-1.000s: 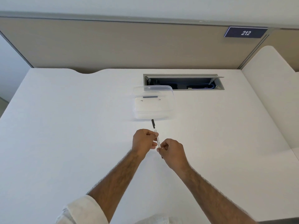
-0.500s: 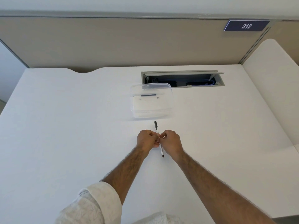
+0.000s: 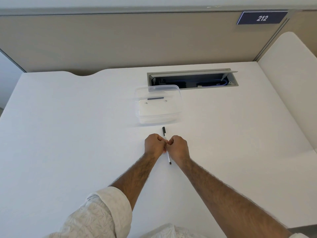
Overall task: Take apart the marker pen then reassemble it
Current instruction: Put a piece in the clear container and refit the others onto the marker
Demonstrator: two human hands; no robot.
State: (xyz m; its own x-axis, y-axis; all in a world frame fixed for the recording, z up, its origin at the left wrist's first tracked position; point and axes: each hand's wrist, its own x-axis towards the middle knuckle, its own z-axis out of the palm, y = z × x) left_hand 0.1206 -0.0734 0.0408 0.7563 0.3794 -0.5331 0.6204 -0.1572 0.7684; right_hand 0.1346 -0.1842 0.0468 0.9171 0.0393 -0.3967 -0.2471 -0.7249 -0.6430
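Observation:
A thin white marker pen (image 3: 169, 158) with a black cap at its far end and a black tip at its near end lies along the middle of the white table. My left hand (image 3: 154, 145) and my right hand (image 3: 178, 147) meet over its middle, fingers curled around the barrel from either side. The pen's middle section is hidden by my fingers. Its capped end (image 3: 163, 131) sticks out beyond my hands toward the clear box.
A clear plastic box (image 3: 158, 103) sits just beyond the pen, holding a dark thin rod and small parts. Behind it is an open cable hatch (image 3: 192, 79) set in the table. A beige partition with a "212" sign (image 3: 261, 18) backs the desk.
My hands moved forward and came together on the pen's middle. The pen went from raised and tilted to low over the table.

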